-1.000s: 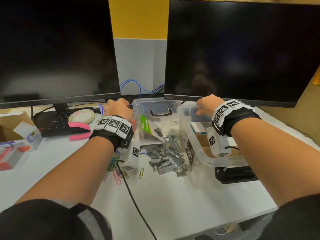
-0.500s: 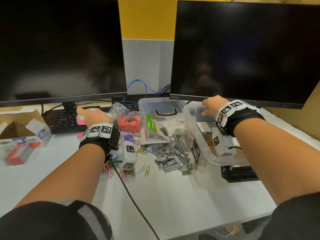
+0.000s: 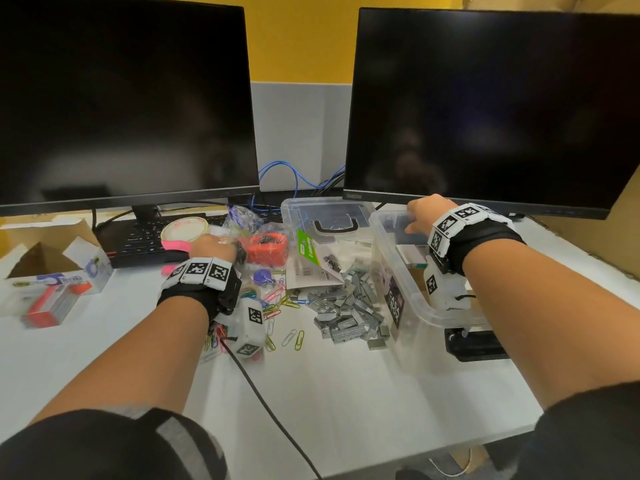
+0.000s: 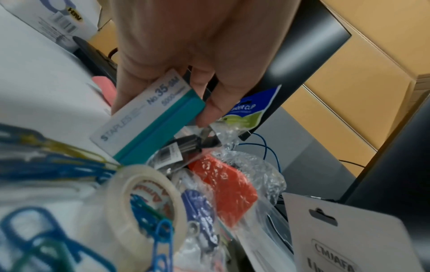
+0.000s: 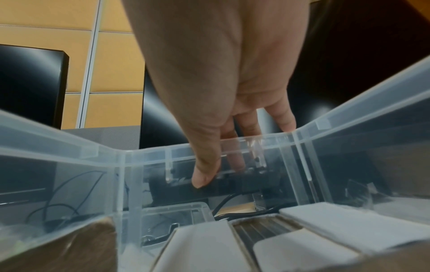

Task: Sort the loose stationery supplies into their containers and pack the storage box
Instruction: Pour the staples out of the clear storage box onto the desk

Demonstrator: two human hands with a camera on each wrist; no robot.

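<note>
Two hands work: the left hand [image 4: 186, 55] pinches a teal-and-white cardboard staples box [image 4: 149, 116]; the right hand [image 5: 221, 92] grips the clear plastic storage box [image 5: 69, 150] at its far wall. Packing looks underway; next, carry it rightward into that box.

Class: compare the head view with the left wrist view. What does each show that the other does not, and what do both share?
Only the head view shows the right hand gripping the clear storage box's far rim, and the staple pile. Only the left wrist view shows the left hand holding a teal staples box. Both show the orange item in plastic wrap and coloured paper clips.
</note>
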